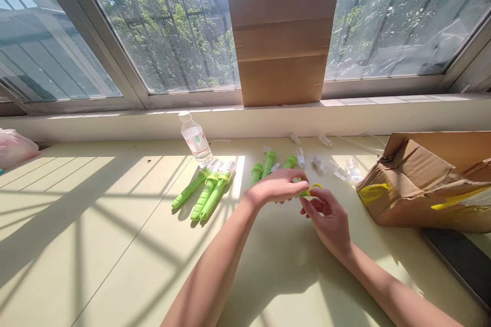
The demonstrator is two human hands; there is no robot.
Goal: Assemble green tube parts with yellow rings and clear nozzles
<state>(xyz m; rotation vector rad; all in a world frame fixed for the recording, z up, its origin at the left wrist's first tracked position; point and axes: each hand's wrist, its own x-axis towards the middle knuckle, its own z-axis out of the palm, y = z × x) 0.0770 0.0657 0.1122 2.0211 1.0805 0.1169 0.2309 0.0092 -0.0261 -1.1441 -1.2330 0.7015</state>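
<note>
My left hand (279,185) is closed, palm down, around a small green threaded plastic piece (304,194), mostly hidden by its fingers. Close beside it, my right hand (329,219) pinches a yellow looped plastic piece (316,185) at the green piece's end. Whether the two pieces touch is hard to make out. Just behind my left hand lie several green plastic tubes (269,162) with ridged collars, partly covered by the hand. Farther left, three green tubes with clear caps (210,191) rest side by side on the table.
Loose clear plastic caps (318,164) are scattered behind my hands. A clear bottle with a white cap (196,138) stands at the back. An open cardboard box (383,204) is on the right, with a dark flat object (460,260) before it. A plastic bag (15,148) sits far left.
</note>
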